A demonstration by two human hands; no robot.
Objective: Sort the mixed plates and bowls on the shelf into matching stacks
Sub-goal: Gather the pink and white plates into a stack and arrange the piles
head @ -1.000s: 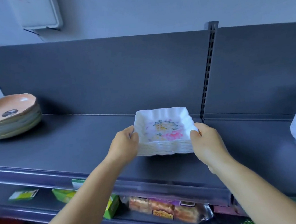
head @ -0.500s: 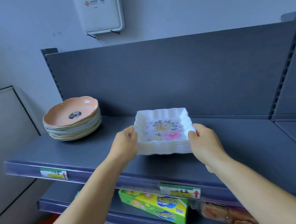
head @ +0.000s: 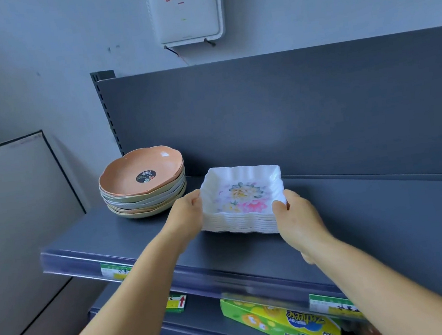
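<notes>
- The left hand (head: pixel 185 217) grips the left edge of a stack of white square plates (head: pixel 242 202), thumb on the rim, fingers curled under its side.
- The right hand (head: pixel 298 217) clasps the stack's front right corner, thumb over the top rim.
- The stack, its top plate printed with flowers, is on the grey shelf (head: pixel 370 220); whether it rests or is lifted, I cannot tell.
- A pile of round scalloped bowls (head: pixel 143 182), orange on top, stands just beside it to the left.
</notes>
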